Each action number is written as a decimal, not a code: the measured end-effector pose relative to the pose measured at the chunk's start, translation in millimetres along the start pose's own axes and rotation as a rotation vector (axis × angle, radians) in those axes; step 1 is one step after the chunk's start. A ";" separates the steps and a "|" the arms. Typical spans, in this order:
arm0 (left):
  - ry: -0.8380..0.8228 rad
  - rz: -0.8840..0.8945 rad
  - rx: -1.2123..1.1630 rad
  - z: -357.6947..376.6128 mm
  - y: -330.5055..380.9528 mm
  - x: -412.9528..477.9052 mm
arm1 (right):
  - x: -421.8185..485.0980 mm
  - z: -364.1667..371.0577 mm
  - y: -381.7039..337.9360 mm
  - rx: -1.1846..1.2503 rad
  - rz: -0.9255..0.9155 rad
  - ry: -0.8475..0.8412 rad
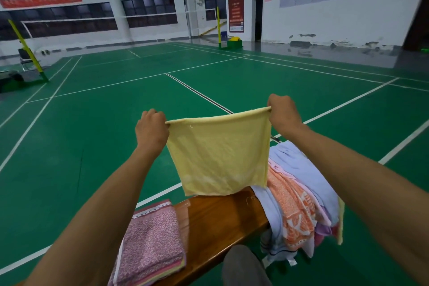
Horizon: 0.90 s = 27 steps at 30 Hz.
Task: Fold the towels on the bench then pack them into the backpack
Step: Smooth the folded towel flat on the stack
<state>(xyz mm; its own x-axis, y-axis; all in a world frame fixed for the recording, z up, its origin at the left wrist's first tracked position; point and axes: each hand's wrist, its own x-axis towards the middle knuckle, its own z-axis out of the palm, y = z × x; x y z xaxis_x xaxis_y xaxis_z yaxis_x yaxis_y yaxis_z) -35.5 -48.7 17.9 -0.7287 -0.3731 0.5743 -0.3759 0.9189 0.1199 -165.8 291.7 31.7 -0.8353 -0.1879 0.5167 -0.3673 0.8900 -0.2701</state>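
Held yellow towel (219,153) up in mid-air over wooden surface (216,218), stretched flat btwn both hands. Left hand (151,129) pinched top left corner, fingers curled; right hand (284,112) pinched top right corner, same grip. Bottom edge hung just above surface. Folded pink towel stack (152,246) lay near left; unfolded towel pile (299,197) heaped at right end.

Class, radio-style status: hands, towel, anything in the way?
Left hand and right hand pinch yellow towel by its top corners, held up over bench. Unfolded pile right, folded stack left. Nothing blocking.
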 end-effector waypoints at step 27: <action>0.129 -0.576 -0.985 35.6 19.2 -15.2 | 11.9 43.5 -12.5 0.744 0.598 -0.034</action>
<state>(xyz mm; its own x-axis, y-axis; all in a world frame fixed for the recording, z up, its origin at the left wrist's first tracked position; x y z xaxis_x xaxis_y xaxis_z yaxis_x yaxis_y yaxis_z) -52.1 -30.0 -17.3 -0.5089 -0.8067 0.3004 0.0182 0.3388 0.9407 -189.0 260.2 5.8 -0.9762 0.1901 0.1045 -0.0316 0.3524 -0.9353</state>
